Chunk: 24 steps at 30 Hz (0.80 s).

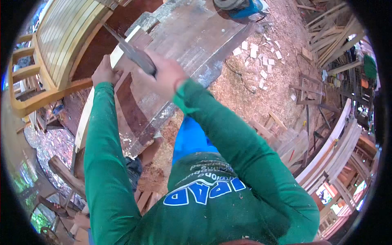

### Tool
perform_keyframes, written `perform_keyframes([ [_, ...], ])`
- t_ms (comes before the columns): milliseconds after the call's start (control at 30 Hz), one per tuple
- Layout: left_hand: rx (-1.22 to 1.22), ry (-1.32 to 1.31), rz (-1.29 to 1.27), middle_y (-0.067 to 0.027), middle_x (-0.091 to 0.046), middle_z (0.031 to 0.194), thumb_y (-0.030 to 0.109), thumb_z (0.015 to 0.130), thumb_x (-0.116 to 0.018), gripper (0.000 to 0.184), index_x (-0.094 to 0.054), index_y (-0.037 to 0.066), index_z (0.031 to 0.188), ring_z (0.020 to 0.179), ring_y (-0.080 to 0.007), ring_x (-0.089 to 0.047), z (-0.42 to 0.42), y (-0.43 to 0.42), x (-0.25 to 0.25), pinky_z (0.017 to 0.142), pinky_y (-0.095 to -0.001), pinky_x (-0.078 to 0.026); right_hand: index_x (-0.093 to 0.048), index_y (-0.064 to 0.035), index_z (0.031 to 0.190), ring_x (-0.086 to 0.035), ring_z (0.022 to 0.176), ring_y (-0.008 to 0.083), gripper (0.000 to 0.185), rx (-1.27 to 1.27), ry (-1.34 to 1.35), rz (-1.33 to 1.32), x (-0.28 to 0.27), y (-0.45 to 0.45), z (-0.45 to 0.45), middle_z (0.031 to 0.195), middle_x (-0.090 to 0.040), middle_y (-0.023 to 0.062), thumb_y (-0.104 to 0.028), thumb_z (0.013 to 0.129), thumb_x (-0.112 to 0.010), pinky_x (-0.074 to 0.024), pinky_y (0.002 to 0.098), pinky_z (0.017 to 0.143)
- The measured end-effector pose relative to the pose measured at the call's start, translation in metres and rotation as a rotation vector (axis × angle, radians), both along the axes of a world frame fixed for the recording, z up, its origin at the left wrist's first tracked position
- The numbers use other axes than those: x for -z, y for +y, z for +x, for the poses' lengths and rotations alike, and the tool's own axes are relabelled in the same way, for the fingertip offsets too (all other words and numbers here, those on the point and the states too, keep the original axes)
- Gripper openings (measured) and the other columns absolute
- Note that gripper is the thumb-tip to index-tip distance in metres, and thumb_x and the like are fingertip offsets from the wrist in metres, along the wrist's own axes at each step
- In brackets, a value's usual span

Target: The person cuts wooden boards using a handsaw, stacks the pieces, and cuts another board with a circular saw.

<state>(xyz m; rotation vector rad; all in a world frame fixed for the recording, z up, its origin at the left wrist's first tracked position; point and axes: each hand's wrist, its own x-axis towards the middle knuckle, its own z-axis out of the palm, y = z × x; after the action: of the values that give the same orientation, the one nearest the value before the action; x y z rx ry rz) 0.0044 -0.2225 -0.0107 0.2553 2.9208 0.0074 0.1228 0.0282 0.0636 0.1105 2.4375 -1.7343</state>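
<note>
My right hand [166, 74] is closed around the dark handle of a handsaw [132, 52]. The saw's narrow blade points up and to the left, over a long pale wooden strip [117, 55]. Whether the teeth touch the wood, I cannot tell. My left hand [106, 74] grips that strip a little below the blade, with the thumb toward the bench side. The strip runs along the left edge of a worn workbench [183, 49] and curves down beside my left forearm.
A slatted curved wooden bench [67, 34] stands at the left. Offcuts [254, 51] and sawdust cover the ground to the right. Stacked curved timbers [332, 149] lie at the far right, with piled sticks [337, 38] above. A blue object [245, 9] sits at the table's far end.
</note>
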Motion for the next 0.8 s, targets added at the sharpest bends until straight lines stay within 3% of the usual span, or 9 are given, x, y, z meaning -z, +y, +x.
perform_keyframes([
  [133,0.015,0.024,-0.044,-0.0196,-0.071,0.113,0.037,0.078,-0.086,0.060,-0.048,0.011,0.118,0.107,-0.0423,-0.069,-0.003,-0.005,0.004,0.086,-0.0546,-0.056,-0.048,-0.0008,0.149,-0.071,0.115,0.0328,0.063,0.007,-0.089,0.022,-0.026,0.057,0.151,0.128,-0.068,0.0230,-0.012,0.093,-0.073,-0.0549,0.0372,0.097],
  [200,-0.001,0.027,-0.081,-0.0198,-0.071,0.114,0.039,0.079,-0.085,0.059,-0.048,0.011,0.116,0.107,-0.0430,-0.069,-0.003,-0.001,0.005,0.085,-0.0555,-0.056,-0.044,-0.0077,0.153,-0.075,0.089,0.0401,0.073,0.005,-0.101,0.109,-0.050,0.084,0.217,0.102,-0.073,0.0220,-0.017,0.088,-0.076,-0.0594,0.0455,0.079],
  [267,0.025,0.024,-0.049,-0.0189,-0.071,0.115,0.038,0.079,-0.085,0.059,-0.048,0.011,0.117,0.107,-0.0427,-0.069,-0.003,-0.004,0.009,0.084,-0.0557,-0.056,-0.044,-0.0092,0.153,-0.075,0.088,0.0392,0.073,-0.019,-0.150,0.130,-0.076,0.094,0.242,0.101,-0.074,0.0205,-0.016,0.087,-0.076,-0.0591,0.0453,0.078],
  [433,0.016,0.039,-0.006,-0.0171,-0.071,0.116,0.036,0.078,-0.086,0.063,-0.049,0.013,0.122,0.106,-0.0418,-0.069,-0.002,-0.007,0.012,0.084,-0.0553,-0.056,-0.044,-0.0094,0.153,-0.073,0.090,0.0403,0.072,-0.006,-0.094,0.032,-0.014,0.057,0.135,0.105,-0.073,0.0211,-0.014,0.088,-0.075,-0.0587,0.0462,0.079],
  [467,0.025,0.044,0.014,-0.0169,-0.071,0.116,0.035,0.078,-0.087,0.063,-0.049,0.013,0.123,0.106,-0.0416,-0.069,-0.002,-0.009,0.011,0.084,-0.0553,-0.056,-0.048,-0.0061,0.151,-0.074,0.107,0.0284,0.062,0.019,0.131,-0.003,0.016,0.040,0.096,0.115,-0.074,0.0196,-0.014,0.094,-0.073,-0.0563,0.0357,0.093],
  [500,0.036,0.043,0.030,-0.0168,-0.071,0.116,0.035,0.077,-0.087,0.064,-0.049,0.013,0.124,0.106,-0.0414,-0.069,-0.003,-0.007,0.012,0.084,-0.0552,-0.056,-0.053,-0.0043,0.145,-0.074,0.107,0.0300,0.057,0.027,-0.007,-0.194,0.010,0.024,0.048,0.115,-0.073,0.0213,-0.015,0.094,-0.073,-0.0568,0.0373,0.093],
  [533,0.032,0.031,0.021,-0.0169,-0.071,0.116,0.034,0.077,-0.087,0.064,-0.049,0.013,0.124,0.107,-0.0412,-0.069,-0.005,-0.005,0.013,0.084,-0.0550,-0.056,-0.057,-0.0025,0.140,-0.074,0.107,0.0308,0.050,0.035,0.128,-0.053,0.038,0.001,0.015,0.114,-0.073,0.0233,-0.017,0.095,-0.072,-0.0572,0.0382,0.094],
  [600,0.009,0.019,-0.010,-0.0172,-0.071,0.116,0.034,0.077,-0.088,0.064,-0.049,0.012,0.124,0.107,-0.0409,-0.069,-0.006,-0.006,0.010,0.085,-0.0545,-0.056,-0.057,-0.0024,0.140,-0.073,0.108,0.0345,0.050,-0.072,-0.188,0.150,0.003,-0.005,-0.018,0.115,-0.071,0.0263,-0.021,0.095,-0.071,-0.0576,0.0405,0.093],
  [800,0.002,0.002,-0.066,-0.0189,-0.071,0.115,0.037,0.077,-0.088,0.063,-0.048,0.011,0.119,0.107,-0.0424,-0.069,-0.004,-0.003,0.004,0.086,-0.0547,-0.056,-0.051,-0.0062,0.146,-0.072,0.107,0.0364,0.059,-0.001,0.027,0.086,0.001,0.035,0.106,0.120,-0.069,0.0233,-0.022,0.093,-0.072,-0.0570,0.0427,0.090],
])
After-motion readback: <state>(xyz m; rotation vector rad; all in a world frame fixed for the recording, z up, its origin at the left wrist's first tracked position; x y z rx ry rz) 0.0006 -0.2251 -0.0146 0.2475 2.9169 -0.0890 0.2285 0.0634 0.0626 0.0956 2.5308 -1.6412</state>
